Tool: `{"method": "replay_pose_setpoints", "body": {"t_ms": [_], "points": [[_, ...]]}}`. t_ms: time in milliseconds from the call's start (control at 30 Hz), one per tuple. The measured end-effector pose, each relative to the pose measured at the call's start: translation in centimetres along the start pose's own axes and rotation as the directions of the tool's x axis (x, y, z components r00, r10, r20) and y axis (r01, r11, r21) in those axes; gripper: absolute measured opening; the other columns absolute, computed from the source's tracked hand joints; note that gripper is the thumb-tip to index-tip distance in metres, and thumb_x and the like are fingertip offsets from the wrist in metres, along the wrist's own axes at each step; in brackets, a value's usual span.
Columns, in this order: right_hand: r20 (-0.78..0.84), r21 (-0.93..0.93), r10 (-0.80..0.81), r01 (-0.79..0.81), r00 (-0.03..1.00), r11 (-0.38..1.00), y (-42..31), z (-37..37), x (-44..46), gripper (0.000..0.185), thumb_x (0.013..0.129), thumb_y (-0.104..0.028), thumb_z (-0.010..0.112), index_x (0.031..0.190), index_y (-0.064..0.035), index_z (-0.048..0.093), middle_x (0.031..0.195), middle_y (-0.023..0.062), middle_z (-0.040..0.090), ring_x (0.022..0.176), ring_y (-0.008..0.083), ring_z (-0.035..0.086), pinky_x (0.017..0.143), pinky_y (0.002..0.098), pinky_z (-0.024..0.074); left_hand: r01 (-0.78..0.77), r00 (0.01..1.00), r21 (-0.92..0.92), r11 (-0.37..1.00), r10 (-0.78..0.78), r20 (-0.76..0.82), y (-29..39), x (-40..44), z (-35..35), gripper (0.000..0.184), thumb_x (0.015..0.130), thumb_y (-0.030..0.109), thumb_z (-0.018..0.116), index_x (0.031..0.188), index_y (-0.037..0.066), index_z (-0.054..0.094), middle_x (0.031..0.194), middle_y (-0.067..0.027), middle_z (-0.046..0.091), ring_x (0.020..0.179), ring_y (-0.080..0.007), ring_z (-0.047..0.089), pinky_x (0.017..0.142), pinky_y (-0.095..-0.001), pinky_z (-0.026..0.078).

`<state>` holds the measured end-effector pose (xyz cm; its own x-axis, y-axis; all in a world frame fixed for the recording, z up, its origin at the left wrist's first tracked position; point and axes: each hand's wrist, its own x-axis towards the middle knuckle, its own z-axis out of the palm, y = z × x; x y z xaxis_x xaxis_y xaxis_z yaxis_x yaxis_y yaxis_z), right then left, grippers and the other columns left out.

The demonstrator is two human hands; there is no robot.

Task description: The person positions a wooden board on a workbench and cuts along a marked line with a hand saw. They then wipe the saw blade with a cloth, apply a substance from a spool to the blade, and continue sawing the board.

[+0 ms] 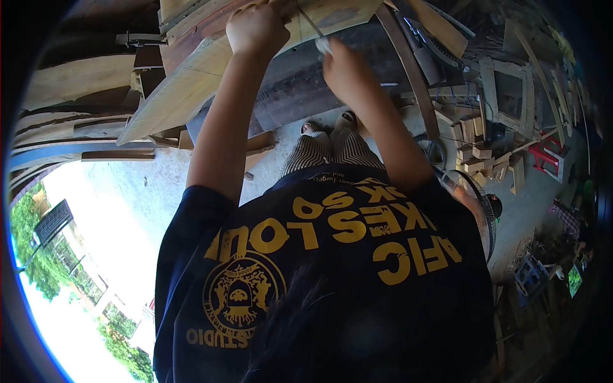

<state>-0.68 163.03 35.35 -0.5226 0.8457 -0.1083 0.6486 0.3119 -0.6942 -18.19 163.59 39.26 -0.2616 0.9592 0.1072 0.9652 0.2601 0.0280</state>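
My left hand (258, 30) is closed at the top of the view, over the pale wooden board (185, 80). Its fingertips are partly cut off by the frame edge, so what they grip does not show clearly. My right hand (348, 67) is wrapped round the whitish end of a thin, narrow tool (310, 20). That tool slants up and left across the board toward my left hand; its exact kind is too small to tell. Below the board is a dark, flat surface (290, 99).
Stacked planks (76, 131) lie at the left. A dark curved strip (408, 70) stands right of my right hand. Farther right are a pile of wood blocks (471, 143), a red stool (548, 153) and a round fan-like guard (476, 204). Grey floor (255, 172) shows around my feet.
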Motion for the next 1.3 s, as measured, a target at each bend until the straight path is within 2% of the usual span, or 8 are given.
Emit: {"method": "replay_pose_setpoints", "body": {"t_ms": [167,267,367,533,667,900,1100,1300], "points": [[0.005,0.018,-0.007,0.007,1.000,1.000,-0.7,0.1,0.8,0.018,0.088,-0.012,0.050,0.100,-0.0001,0.054,0.081,0.0279,0.062,0.080,0.0427,0.061,0.068,0.0492,0.0501,0.113,0.983,0.006,0.994,-0.113,0.143,0.6,0.6,-1.7,0.026,0.078,0.028,0.064,0.099,0.014,0.058,0.091,-0.0152,0.066,0.087,-0.0308,0.064,0.072,-0.0435,0.050],[0.099,0.018,0.093,-0.095,0.991,0.995,-0.2,-1.9,-5.1,0.018,0.088,-0.013,0.050,0.098,0.0017,0.053,0.080,0.0276,0.061,0.083,0.0433,0.060,0.067,0.0488,0.0492,0.100,0.986,0.051,0.994,-0.106,0.131,-0.1,1.5,-0.7,0.029,0.077,0.029,0.065,0.101,0.014,0.058,0.090,-0.0140,0.067,0.086,-0.0315,0.064,0.071,-0.0439,0.050],[0.026,0.089,0.045,-0.048,0.999,0.995,0.5,-0.9,-3.0,0.018,0.087,-0.013,0.050,0.100,-0.0012,0.054,0.079,0.0278,0.062,0.081,0.0434,0.061,0.069,0.0493,0.0508,0.024,1.000,0.056,0.998,-0.025,0.016,-0.7,0.8,0.3,0.029,0.079,0.034,0.064,0.104,0.022,0.055,0.090,-0.0080,0.068,0.085,-0.0276,0.066,0.071,-0.0414,0.051],[-0.045,0.000,0.007,-0.007,0.999,1.000,-1.2,0.2,2.9,0.019,0.087,-0.014,0.050,0.100,0.0004,0.054,0.082,0.0272,0.063,0.081,0.0436,0.062,0.071,0.0498,0.0505,0.039,0.999,0.073,0.997,-0.041,0.019,-0.8,1.0,0.5,0.030,0.078,0.033,0.064,0.105,0.022,0.058,0.094,-0.0049,0.068,0.090,-0.0230,0.066,0.075,-0.0377,0.050],[0.101,0.057,0.096,-0.102,0.990,0.993,0.2,-1.7,-4.2,0.020,0.087,-0.014,0.050,0.100,0.0005,0.054,0.080,0.0278,0.062,0.080,0.0436,0.062,0.071,0.0498,0.0506,0.044,0.998,0.060,0.997,-0.047,0.041,-1.0,1.9,-0.1,0.029,0.076,0.031,0.066,0.104,0.021,0.059,0.092,-0.0062,0.068,0.091,-0.0234,0.065,0.077,-0.0384,0.049],[-0.017,0.034,0.044,-0.043,0.999,0.998,-2.3,0.7,3.8,0.020,0.087,-0.013,0.050,0.101,0.0008,0.053,0.083,0.0270,0.063,0.081,0.0428,0.062,0.071,0.0489,0.0507,0.039,0.999,0.066,0.997,-0.041,0.025,-0.9,1.2,0.5,0.029,0.075,0.030,0.066,0.101,0.021,0.058,0.089,-0.0069,0.068,0.086,-0.0260,0.065,0.072,-0.0396,0.050],[0.040,0.086,0.047,-0.050,0.998,0.995,0.9,-0.7,-4.3,0.021,0.087,-0.014,0.048,0.099,0.0026,0.054,0.081,0.0266,0.063,0.080,0.0420,0.062,0.071,0.0491,0.0504,0.033,0.999,0.053,0.998,-0.034,0.009,-0.8,1.2,0.7,0.029,0.077,0.029,0.064,0.104,0.022,0.058,0.087,-0.0060,0.068,0.087,-0.0242,0.066,0.075,-0.0369,0.048],[-0.030,0.134,0.014,-0.010,0.999,0.991,-1.5,1.1,3.5,0.019,0.087,-0.011,0.049,0.099,0.0036,0.054,0.080,0.0274,0.061,0.076,0.0411,0.062,0.064,0.0467,0.0504,0.030,1.000,0.102,0.994,-0.030,0.002,-0.5,0.5,0.6,0.029,0.078,0.031,0.064,0.105,0.023,0.058,0.088,-0.0053,0.069,0.087,-0.0232,0.066,0.070,-0.0369,0.050]]}}
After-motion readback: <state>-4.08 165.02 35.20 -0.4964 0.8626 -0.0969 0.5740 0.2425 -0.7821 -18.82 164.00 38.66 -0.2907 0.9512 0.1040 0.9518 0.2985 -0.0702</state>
